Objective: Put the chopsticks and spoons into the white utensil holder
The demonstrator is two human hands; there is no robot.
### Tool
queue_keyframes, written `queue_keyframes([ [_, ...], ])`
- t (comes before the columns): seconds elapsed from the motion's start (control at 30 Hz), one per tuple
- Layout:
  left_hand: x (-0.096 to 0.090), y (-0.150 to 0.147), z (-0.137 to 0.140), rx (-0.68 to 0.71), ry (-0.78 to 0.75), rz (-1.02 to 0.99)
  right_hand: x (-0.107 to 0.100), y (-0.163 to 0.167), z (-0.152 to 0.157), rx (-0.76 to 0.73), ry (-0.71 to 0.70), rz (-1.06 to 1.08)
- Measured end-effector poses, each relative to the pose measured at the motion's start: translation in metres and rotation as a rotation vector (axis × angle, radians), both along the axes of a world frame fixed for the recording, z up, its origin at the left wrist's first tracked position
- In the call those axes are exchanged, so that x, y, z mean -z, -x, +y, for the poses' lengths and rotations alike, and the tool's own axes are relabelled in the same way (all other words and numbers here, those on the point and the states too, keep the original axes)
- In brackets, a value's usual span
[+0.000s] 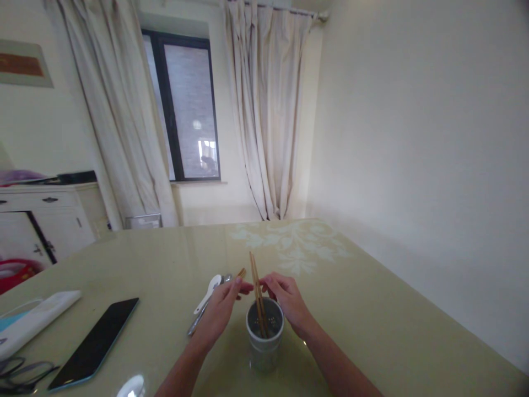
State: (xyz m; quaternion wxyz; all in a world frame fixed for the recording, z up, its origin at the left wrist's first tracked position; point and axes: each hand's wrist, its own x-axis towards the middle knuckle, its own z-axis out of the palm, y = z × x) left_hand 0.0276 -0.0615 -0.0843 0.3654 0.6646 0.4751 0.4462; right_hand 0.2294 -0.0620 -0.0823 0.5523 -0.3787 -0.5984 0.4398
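A pair of wooden chopsticks (pixel 258 298) stands in a pale, cup-shaped utensil holder (pixel 265 346), its dark bottom dotted with small holes. The sticks lean, their tops above the far rim. From the right, my right hand (pixel 289 300) has its thumb and fingers closed at the chopsticks; the exact contact is partly hidden. My left hand (pixel 223 306) is on the other side, fingers stretched toward the sticks and apart, with nothing seen in them. Beside and partly behind it lie a white spoon (pixel 208 294), a metal utensil (pixel 194 326) and a wooden-coloured tip (pixel 242 272).
A black-screened phone or tablet (pixel 97 342) lies on the glossy greenish table (pixel 165 264) at left. Past it are a white box-like item (pixel 41 320) and dark-framed glasses (pixel 27 372). A shiny white object (pixel 131 387) is at the front edge. A wall (pixel 433 165) borders the right side.
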Motion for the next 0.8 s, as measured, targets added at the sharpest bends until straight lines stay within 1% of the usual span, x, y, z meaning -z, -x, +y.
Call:
queue_keyframes([
  [0.07,0.006,0.012,0.007,-0.156,-0.085,0.23,0.005,0.0,0.004,-0.009,0.075,0.05],
  [0.13,0.012,0.021,0.011,-0.261,-0.14,0.555,0.012,0.001,0.007,-0.017,0.147,0.096],
  [0.2,0.018,0.026,0.012,-0.291,-0.134,0.828,0.019,0.001,0.011,0.001,0.199,0.121],
  [0.27,0.022,0.026,0.011,-0.265,-0.103,0.962,0.027,0.002,0.014,0.026,0.244,0.112],
  [0.33,0.025,0.025,0.011,-0.239,-0.08,0.989,0.035,0.003,0.016,0.042,0.285,0.081],
  [0.47,0.028,0.025,0.013,-0.226,-0.051,0.945,0.047,0.002,0.021,0.052,0.327,0.027],
  [0.67,0.028,0.024,0.011,-0.206,-0.023,0.874,0.051,0.0,0.023,0.057,0.342,-0.03],
  [0.8,0.027,0.021,0.01,-0.174,-0.047,0.875,0.052,-0.001,0.025,0.066,0.339,-0.067],
])
